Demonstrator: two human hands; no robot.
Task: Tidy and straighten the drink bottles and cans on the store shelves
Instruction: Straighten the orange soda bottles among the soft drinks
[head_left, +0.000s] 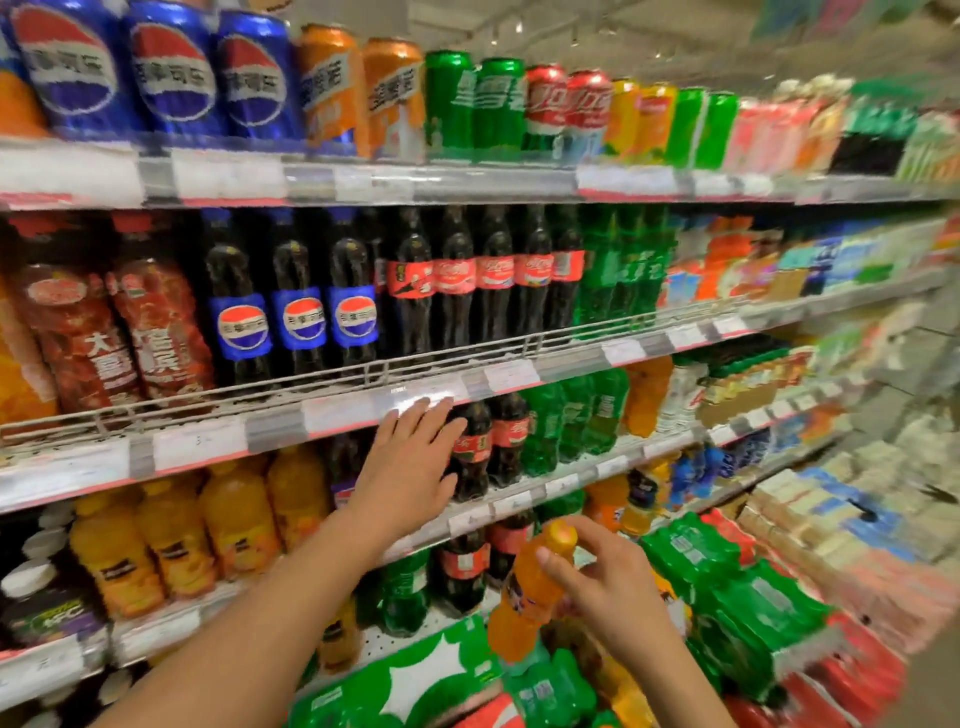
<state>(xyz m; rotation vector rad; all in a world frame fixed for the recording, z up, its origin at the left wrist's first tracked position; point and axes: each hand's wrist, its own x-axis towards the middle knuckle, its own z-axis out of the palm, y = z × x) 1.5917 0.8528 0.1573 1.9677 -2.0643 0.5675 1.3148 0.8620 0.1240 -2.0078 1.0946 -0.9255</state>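
My right hand (602, 582) grips a small orange soda bottle (530, 592) near its neck, holding it tilted in front of the lower shelves. My left hand (410, 462) reaches with straight fingers to the third shelf, against small dark cola bottles (475, 447) with red labels. Beside them stand green soda bottles (566, 421). On the shelf above stand tall Pepsi bottles (296, 306), Coca-Cola bottles (493, 275) and green bottles (618, 265). Cans (249, 78) line the top shelf.
Orange juice bottles (176, 530) fill the left of the third shelf. Shrink-wrapped green and red packs (737, 582) are stacked below at the right. A wire rail (363, 369) runs along the second shelf's front edge. The aisle floor shows at far right.
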